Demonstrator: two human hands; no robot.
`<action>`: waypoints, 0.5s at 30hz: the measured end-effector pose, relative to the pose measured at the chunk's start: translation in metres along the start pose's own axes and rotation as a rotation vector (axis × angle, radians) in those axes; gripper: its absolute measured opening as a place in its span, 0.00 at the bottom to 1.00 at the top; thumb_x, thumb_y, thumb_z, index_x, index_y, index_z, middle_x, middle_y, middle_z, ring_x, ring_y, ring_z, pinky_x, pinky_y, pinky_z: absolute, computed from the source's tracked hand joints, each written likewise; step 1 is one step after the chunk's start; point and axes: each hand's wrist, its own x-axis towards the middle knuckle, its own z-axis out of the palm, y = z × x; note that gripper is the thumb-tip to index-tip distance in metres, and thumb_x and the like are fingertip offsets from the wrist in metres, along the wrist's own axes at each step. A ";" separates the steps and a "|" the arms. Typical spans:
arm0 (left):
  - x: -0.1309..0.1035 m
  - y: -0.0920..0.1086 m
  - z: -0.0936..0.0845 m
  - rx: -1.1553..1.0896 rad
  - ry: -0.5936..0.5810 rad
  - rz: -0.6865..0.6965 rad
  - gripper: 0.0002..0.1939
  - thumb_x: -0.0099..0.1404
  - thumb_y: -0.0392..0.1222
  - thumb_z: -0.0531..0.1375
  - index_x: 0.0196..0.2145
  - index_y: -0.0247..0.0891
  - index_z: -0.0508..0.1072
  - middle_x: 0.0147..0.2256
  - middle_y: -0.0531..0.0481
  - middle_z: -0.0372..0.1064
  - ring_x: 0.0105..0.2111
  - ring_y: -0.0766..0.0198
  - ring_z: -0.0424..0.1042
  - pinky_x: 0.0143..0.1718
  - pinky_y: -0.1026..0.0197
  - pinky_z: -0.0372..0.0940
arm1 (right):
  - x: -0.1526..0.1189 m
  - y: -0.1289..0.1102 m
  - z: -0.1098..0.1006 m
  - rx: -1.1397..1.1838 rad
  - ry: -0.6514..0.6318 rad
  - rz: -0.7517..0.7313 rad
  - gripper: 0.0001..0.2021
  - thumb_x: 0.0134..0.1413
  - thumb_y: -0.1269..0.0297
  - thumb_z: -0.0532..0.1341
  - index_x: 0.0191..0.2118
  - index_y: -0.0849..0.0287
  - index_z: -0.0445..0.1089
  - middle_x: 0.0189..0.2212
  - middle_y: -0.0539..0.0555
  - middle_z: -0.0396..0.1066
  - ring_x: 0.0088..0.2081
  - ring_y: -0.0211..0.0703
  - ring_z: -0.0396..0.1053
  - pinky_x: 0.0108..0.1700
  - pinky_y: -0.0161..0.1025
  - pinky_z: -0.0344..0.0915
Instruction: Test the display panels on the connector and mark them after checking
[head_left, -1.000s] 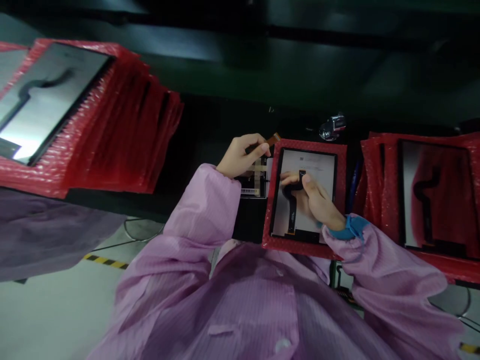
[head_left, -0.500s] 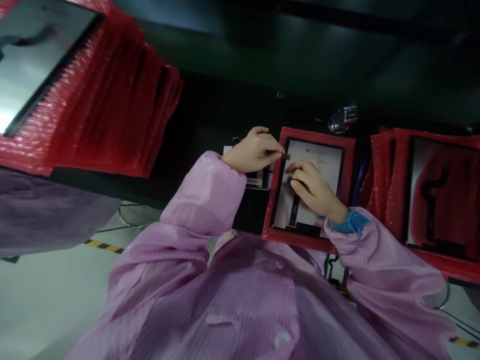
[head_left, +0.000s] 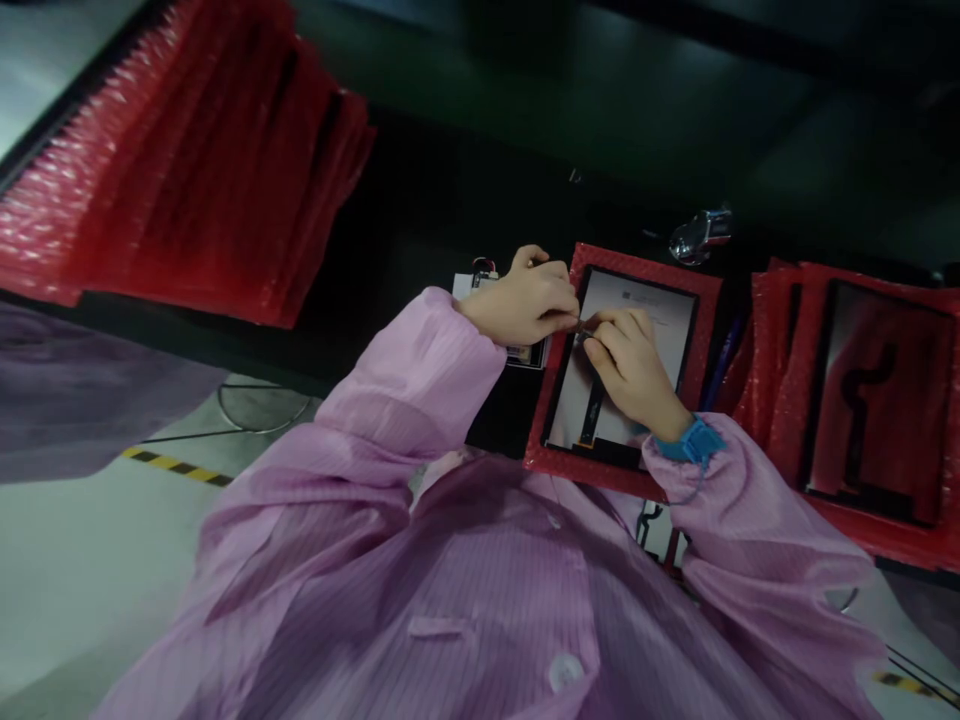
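Observation:
A display panel (head_left: 637,330) with a pale back and dark frame lies on a red bubble-wrap sleeve (head_left: 551,410). A black flex cable (head_left: 592,410) runs up the panel from its lower edge. Over the panel's upper left, my left hand (head_left: 536,300) pinches the end of a small brownish strip. My right hand (head_left: 630,360), with a blue band at the wrist, closes its thumb and fingers at the cable's upper end. The fingertips of both hands meet there, and the exact hold is too small to tell.
Red bubble-wrap sleeves (head_left: 202,190) are stacked at the left. At the right, another panel (head_left: 881,400) lies in a red sleeve beside a blue pen-like object (head_left: 724,360). A shiny item (head_left: 701,237) rests behind my right hand. A small labelled part shows beside my left wrist.
The fingertips of both hands have come together; before, a gap lay between them. My right fingers have moved up to the strip. The camera view has shifted slightly.

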 end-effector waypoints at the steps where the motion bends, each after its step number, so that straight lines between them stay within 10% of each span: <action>1: -0.001 0.000 0.001 0.008 -0.007 -0.004 0.08 0.61 0.41 0.64 0.23 0.43 0.76 0.29 0.54 0.75 0.41 0.54 0.71 0.62 0.39 0.45 | 0.000 0.000 0.000 -0.004 -0.004 -0.004 0.15 0.71 0.58 0.48 0.37 0.56 0.66 0.46 0.58 0.70 0.50 0.52 0.61 0.55 0.53 0.58; 8: -0.003 0.001 -0.003 0.126 -0.148 0.035 0.09 0.63 0.38 0.60 0.26 0.43 0.75 0.32 0.52 0.75 0.47 0.53 0.69 0.61 0.38 0.44 | 0.001 0.000 0.001 -0.013 -0.010 -0.001 0.16 0.71 0.56 0.47 0.36 0.55 0.66 0.46 0.58 0.70 0.50 0.53 0.61 0.55 0.55 0.58; 15: -0.002 0.003 0.001 -0.018 -0.043 -0.034 0.09 0.59 0.42 0.66 0.22 0.43 0.76 0.29 0.54 0.74 0.44 0.53 0.70 0.63 0.39 0.42 | 0.001 -0.001 0.001 -0.006 -0.030 0.017 0.15 0.71 0.57 0.47 0.36 0.55 0.66 0.47 0.58 0.70 0.51 0.53 0.61 0.56 0.55 0.57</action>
